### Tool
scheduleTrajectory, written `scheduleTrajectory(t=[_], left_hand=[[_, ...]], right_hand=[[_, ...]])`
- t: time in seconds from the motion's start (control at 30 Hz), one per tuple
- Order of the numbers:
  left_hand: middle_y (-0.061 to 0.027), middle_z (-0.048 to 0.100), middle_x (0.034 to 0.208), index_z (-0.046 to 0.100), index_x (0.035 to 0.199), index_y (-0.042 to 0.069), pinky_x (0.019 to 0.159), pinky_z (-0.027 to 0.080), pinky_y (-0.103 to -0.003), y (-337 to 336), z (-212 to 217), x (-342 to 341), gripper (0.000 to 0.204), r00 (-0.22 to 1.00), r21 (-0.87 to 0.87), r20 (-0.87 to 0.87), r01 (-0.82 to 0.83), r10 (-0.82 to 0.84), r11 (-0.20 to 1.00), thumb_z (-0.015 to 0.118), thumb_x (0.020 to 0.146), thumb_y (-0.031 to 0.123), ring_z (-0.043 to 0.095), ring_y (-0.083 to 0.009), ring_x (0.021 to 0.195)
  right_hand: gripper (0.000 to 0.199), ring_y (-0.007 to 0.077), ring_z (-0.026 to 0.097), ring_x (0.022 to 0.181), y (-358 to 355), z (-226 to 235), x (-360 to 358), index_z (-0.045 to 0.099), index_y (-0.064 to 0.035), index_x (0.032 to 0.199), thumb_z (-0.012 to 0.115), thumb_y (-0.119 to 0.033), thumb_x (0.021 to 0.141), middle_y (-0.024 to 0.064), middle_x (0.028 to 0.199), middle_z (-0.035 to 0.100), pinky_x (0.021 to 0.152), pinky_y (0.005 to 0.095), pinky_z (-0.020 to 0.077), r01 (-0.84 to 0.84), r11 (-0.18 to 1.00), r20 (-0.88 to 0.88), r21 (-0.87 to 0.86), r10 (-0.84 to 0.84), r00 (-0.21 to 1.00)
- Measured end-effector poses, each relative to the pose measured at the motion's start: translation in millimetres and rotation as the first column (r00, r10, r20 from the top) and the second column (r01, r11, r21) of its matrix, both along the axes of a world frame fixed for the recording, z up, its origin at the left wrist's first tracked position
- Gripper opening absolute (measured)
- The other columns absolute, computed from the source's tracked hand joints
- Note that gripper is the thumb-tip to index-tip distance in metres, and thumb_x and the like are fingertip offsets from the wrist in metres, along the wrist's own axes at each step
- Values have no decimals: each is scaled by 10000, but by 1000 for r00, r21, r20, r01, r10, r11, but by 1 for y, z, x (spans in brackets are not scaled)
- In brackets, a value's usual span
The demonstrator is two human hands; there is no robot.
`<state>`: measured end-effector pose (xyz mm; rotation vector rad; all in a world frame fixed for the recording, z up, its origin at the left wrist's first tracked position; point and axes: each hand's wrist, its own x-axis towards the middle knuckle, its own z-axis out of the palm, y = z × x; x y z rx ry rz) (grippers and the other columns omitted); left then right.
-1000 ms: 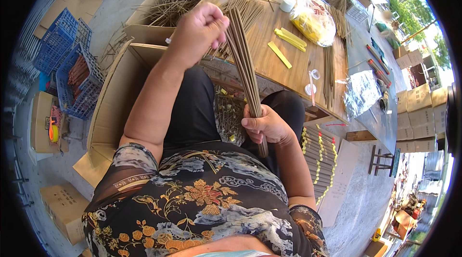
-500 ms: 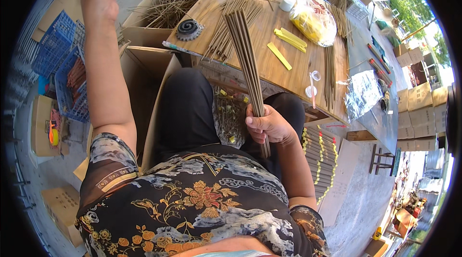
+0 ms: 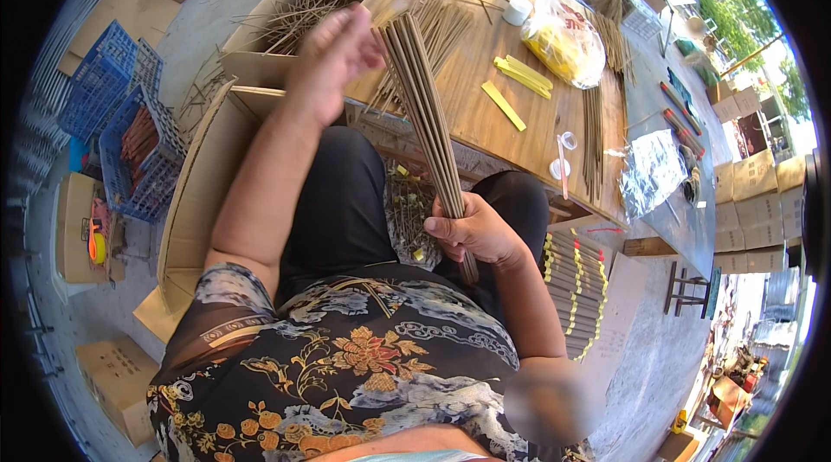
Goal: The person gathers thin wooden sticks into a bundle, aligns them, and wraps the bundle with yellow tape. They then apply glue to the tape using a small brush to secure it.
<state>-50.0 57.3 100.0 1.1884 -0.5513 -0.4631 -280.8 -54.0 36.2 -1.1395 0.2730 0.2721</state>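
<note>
My right hand (image 3: pixel 476 228) is closed round the lower part of a bundle of thin brown incense sticks (image 3: pixel 424 107), held upright and leaning left above my lap. Close to the bundle's upper end is my left hand (image 3: pixel 333 64), blurred by motion. Its fingers point toward the stick tips, and whether anything is in them does not show. Beyond the bundle, loose sticks (image 3: pixel 450 25) lie in a pile on the wooden table (image 3: pixel 467 116). Yellow paper strips (image 3: pixel 522 77) rest to the right of them.
A plastic bag of yellow strips (image 3: pixel 564 38), a white jar (image 3: pixel 518 9) and more sticks (image 3: pixel 593 133) are on the table. Cardboard boxes (image 3: pixel 195 194) stand left of my legs, beside blue crates (image 3: pixel 130 159). Banded bundles (image 3: pixel 576 289) lie to the lower right.
My left hand has swung from the far upper left toward the bundle's top, now covering the dark coiled object on the table's corner. The bundle has shifted slightly left in my right hand.
</note>
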Motion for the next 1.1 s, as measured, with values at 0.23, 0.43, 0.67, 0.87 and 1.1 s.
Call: scheduleTrajectory(t=[0.23,0.43,0.67,0.87,1.1], left_hand=[[-132,629,881,534,947,44,728,529,-359,-9,-18,-63,189,914,-304,-217,272,-344,913,596,833,182,632,-231,810],[-48,563,676,550,818,65,546,461,-270,-13,-17,-75,102,884,-414,-294,224,-362,883,609,823,147,533,-130,565],[-5,518,610,520,746,102,483,397,-242,-18,-19,-80,147,930,-311,-327,64,-169,948,605,831,185,474,-92,497],[11,496,573,506,721,121,439,362,-228,-17,-20,-66,173,748,-560,-354,311,-561,768,629,815,199,462,-86,470],[-20,535,607,515,737,111,477,423,-256,-26,-26,-69,175,913,-248,-406,-63,-44,967,656,789,199,497,-112,499]], right_hand=[[237,57,399,390,7,4,-3,456,-69,761,674,-160,781,-25,534,433,366,192,329,-72,997,-21,-8,71,997],[244,52,401,400,11,0,-8,466,-60,761,658,-204,797,-25,525,425,378,199,342,-98,994,25,42,97,995],[240,62,402,390,27,-2,2,453,-72,752,617,-229,829,-18,519,428,372,201,348,156,884,133,-441,-108,985],[187,55,390,370,20,6,-10,456,-75,737,575,-163,851,-17,487,416,350,188,338,-111,975,48,192,104,993],[300,353,556,630,27,-8,7,467,3,797,583,-272,829,213,646,544,570,406,427,256,449,195,-856,-177,965]])
